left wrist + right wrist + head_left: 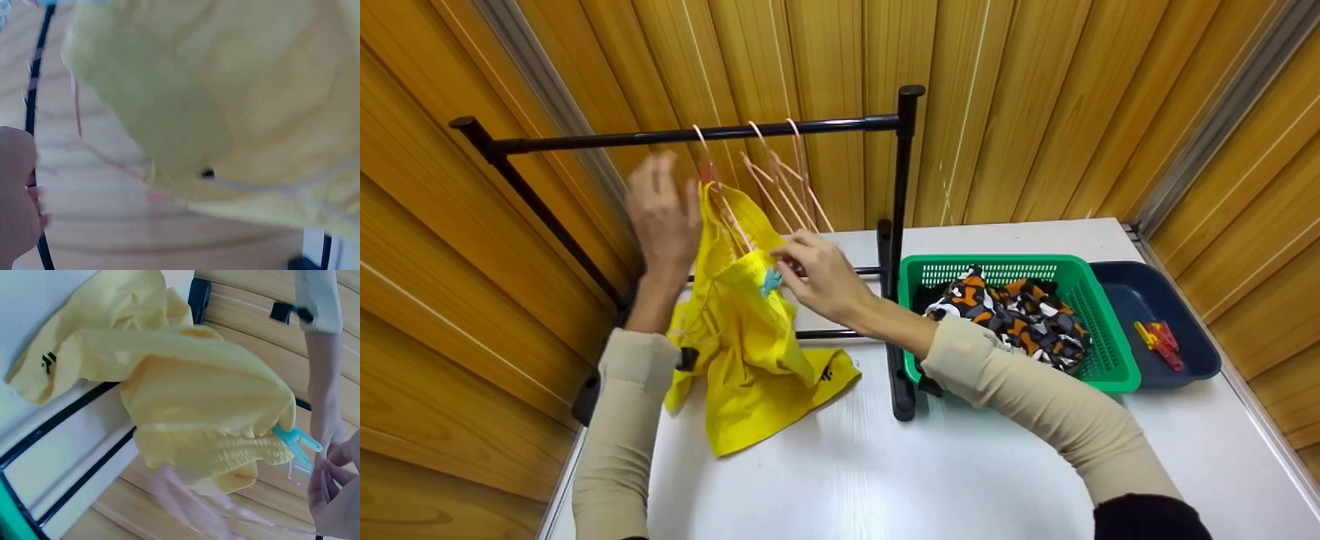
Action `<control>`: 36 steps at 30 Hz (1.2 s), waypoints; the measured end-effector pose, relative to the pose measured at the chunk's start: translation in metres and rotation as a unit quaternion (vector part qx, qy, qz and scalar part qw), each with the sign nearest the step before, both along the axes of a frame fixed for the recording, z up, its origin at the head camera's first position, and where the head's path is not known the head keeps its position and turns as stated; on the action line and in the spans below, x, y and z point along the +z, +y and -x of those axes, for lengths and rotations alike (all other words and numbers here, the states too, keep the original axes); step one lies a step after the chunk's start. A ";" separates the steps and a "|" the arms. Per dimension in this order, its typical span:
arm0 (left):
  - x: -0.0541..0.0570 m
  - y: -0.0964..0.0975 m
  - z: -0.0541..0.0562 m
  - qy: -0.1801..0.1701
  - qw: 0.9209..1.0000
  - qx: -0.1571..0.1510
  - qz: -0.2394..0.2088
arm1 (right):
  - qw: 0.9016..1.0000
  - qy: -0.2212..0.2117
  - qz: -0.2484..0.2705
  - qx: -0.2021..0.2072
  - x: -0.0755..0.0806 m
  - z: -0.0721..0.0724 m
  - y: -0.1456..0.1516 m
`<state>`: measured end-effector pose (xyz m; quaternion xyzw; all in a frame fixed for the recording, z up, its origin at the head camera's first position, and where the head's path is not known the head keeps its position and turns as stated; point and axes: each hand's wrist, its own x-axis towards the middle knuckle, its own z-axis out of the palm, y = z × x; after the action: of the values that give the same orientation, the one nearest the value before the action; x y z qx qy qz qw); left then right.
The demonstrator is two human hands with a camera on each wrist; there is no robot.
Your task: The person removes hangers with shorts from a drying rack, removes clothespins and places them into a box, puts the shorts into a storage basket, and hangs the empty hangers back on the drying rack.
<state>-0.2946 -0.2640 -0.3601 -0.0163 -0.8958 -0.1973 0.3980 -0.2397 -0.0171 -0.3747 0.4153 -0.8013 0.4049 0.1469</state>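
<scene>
"Location of yellow elastic-waisted fabric garment (746, 375)?"
"On thin pink hanger (735, 220), below black tubular rail (652, 138)."
"Hand status?"
"Left hand (660, 217): released, beside the garment. Right hand (826, 277): fingers bent at turquoise plastic clip (771, 281); grasp cannot be determined."

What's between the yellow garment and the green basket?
From yellow garment to basket, the head view shows the rack's lower bars, end post and foot, with the right forearm above.
</scene>
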 end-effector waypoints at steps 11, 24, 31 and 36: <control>0.005 -0.045 0.024 -0.076 0.992 0.040 0.097 | 0.979 -0.185 -0.081 0.012 0.000 0.008 -0.028; 0.011 -0.036 0.029 -0.074 0.994 0.025 0.077 | 0.892 -0.435 0.118 -0.010 -0.012 0.033 -0.025; 0.004 -0.040 0.022 -0.065 0.997 0.011 0.039 | 0.924 -0.351 0.148 -0.033 -0.020 0.028 -0.022; -0.024 -0.043 0.006 -0.047 0.995 -0.039 -0.079 | 0.951 -0.271 0.140 -0.041 -0.026 0.022 -0.018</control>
<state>-0.3006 -0.3072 -0.3842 -0.0100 -0.8940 -0.2830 0.3472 -0.2613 -0.0350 -0.4011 0.2317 -0.7624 0.6041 -0.0022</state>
